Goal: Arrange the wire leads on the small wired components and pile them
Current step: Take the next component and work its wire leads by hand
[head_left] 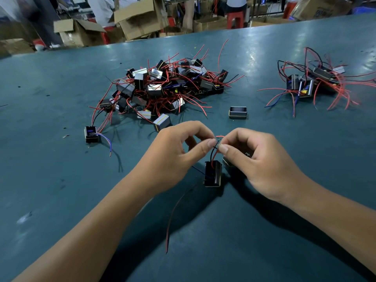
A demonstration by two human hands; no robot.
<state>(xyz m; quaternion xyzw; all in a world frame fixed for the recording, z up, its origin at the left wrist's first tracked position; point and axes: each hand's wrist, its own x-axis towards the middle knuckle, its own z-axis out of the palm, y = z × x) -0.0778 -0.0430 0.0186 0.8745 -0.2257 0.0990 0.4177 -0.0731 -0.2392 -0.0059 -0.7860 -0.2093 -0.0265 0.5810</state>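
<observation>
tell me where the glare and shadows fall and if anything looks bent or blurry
Head view: glare streaks the green table at far right; both forearms cast dark shadows toward the viewer; the table's far edge bows from wide-angle distortion; the background cardboard boxes look soft, while the hands and the big component pile stay sharp.

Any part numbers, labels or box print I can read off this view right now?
No text is readable.
Cardboard box at top right: dark print, too blurred to read.
Component under the hands: no label visible.
Large pile and small pile: yellow bands only, no legible marks.
</observation>
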